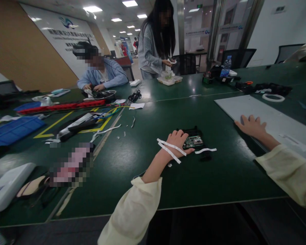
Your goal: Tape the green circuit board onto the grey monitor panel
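Note:
My left hand (177, 141) grips the left side of a small black device with an exposed green circuit board (193, 141), which rests on the table. The fingers are curled at its far side and the thumb lies along the near edge, partly hiding it. Two narrow white strips (172, 149) lie crossed over the back of this hand. Another white strip (206, 150) sits by the device's near right edge, close to a small dark part (206, 158). My right hand (252, 126), fingers spread and holding nothing, rests at the left edge of a light grey board (275, 122).
Across the green table (132, 170), one person sits handling dark items and another stands by a clear container (169, 79). A white tape roll (273, 98) and a water bottle (226, 66) stand far right. Left are a blue crate (15, 131) and a white box (11, 187).

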